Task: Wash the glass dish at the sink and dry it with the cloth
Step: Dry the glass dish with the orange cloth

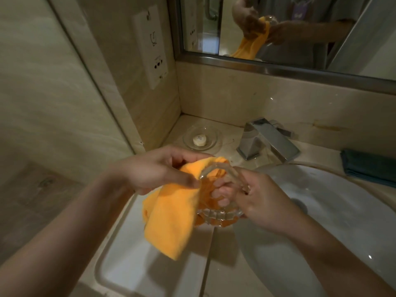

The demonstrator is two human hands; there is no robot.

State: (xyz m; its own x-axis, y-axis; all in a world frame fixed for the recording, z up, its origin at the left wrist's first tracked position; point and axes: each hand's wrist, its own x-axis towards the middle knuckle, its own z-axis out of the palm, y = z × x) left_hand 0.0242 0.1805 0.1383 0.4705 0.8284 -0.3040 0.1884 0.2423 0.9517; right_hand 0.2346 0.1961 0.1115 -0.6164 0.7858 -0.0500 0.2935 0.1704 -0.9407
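Note:
A clear ribbed glass dish [218, 215] is held tilted on its side above the counter edge, left of the white sink basin [334, 213]. My right hand [259, 200] grips its rim, fingers curled inside and showing through the glass. My left hand [158, 170] pinches an orange cloth [171, 219] against the dish's top rim. Part of the cloth is tucked inside the dish; the rest hangs down below my left hand.
A chrome faucet [267, 140] stands behind the basin. A second glass dish with a small round soap [200, 139] sits in the back corner. A folded dark teal cloth [368, 166] lies at the right. The mirror [289, 28] above reflects my hands.

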